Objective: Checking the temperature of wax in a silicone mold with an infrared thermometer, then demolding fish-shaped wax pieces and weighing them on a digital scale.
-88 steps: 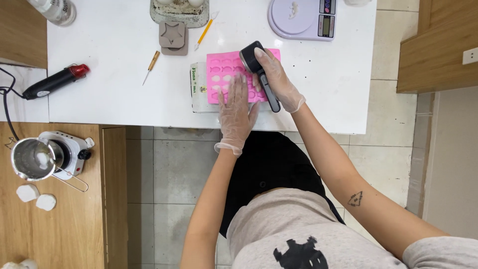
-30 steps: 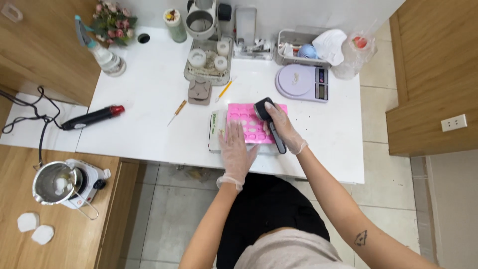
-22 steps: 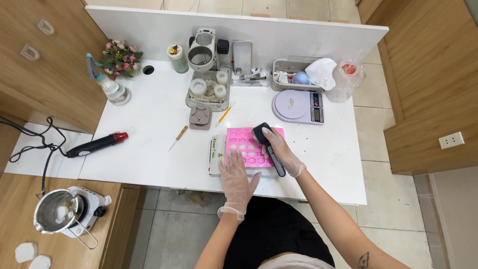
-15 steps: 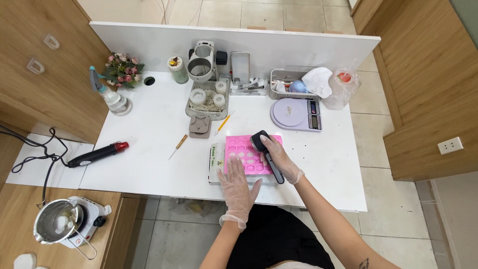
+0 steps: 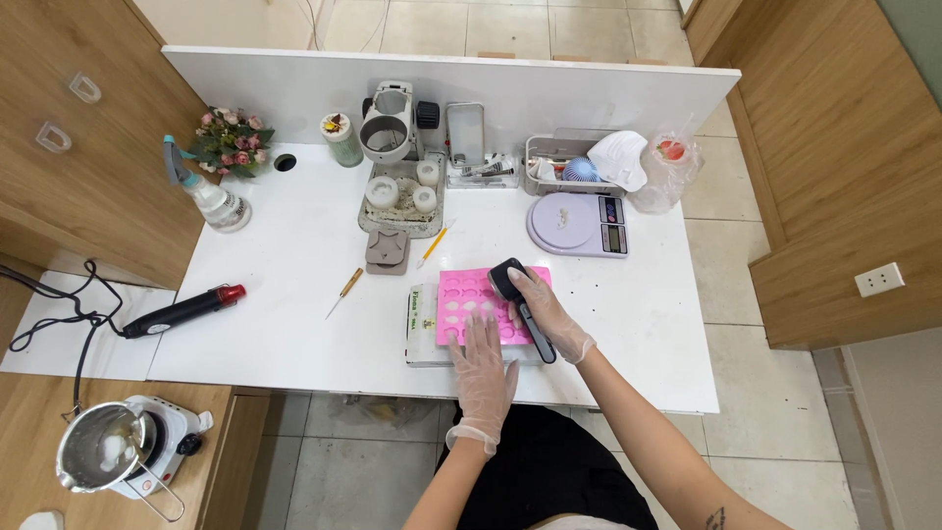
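Pressing flat on the near edge of a pink silicone mould (image 5: 478, 306), the gloved left hand (image 5: 485, 371) lies with its fingers spread and released, gripping nothing. The mould, full of small oval cavities, sits near the front edge of the white table (image 5: 294, 324) on top of a flat white box (image 5: 422, 326) whose left end carries a small label with green print. Just right of it, the gloved right hand (image 5: 549, 316) is clenched round the handle of a black scraper (image 5: 518, 300), whose head rests on the mould's far right corner. Off the table at the near left, a steel pot (image 5: 98, 459) with a pale lump inside stands on a small white hotplate (image 5: 162, 447) on a wooden surface. Farther left on the table lies a black heat gun (image 5: 179, 310) with a red tip, and mid-table a wooden-handled pick (image 5: 344, 291), a yellow pencil (image 5: 433, 244) and a small brown mould (image 5: 388, 251). Beyond these, a grey tray (image 5: 400, 223) holds three round white jars. At the right sits a lilac kitchen scale (image 5: 577, 224). Along the back screen stand a spray bottle (image 5: 211, 198), a bunch of pink flowers (image 5: 231, 140), a candle jar with green contents (image 5: 340, 138), a grey basket (image 5: 569, 167) with a blue ball and white cloth, and a clear bag (image 5: 667, 169) showing something red.
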